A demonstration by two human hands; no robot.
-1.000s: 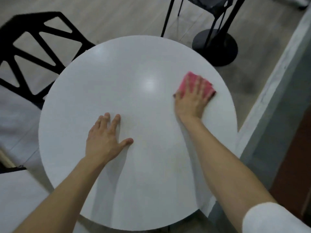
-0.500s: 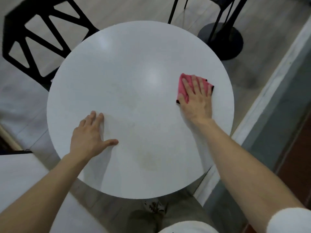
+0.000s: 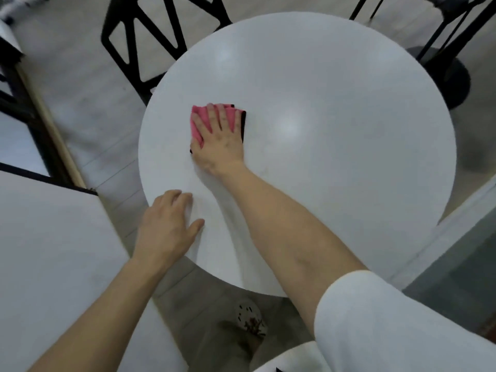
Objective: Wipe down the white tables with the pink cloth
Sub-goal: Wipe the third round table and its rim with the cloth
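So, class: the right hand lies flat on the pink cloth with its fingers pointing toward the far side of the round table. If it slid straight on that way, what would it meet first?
Only bare tabletop. The right hand and pink cloth would cross the round table to its far rim; the black chair beyond probably sits lower, though depth is unclear.

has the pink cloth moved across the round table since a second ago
Yes. The cloth, under the right hand, went from the table's right edge to its left side, nearer the left hand.
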